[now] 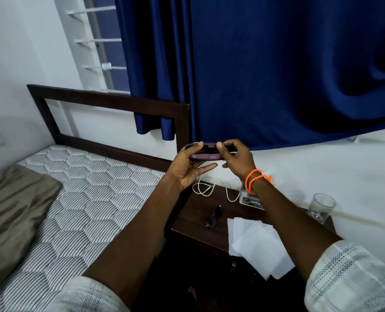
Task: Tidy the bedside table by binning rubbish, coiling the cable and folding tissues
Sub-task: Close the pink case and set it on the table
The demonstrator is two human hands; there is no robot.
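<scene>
Both hands hold a flat dark purple phone-like object [206,152] in the air above the dark wooden bedside table [196,219]. The left hand [188,167] grips its left end, fingers partly spread; the right hand [237,157] pinches its right end. Below, the white cable [206,188] lies loose, with white tissues [254,242] at the front edge.

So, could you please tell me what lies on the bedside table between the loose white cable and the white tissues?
In the head view, dark folded sunglasses lie on the dark wooden bedside table, between the loose white cable and the white tissues.
</scene>
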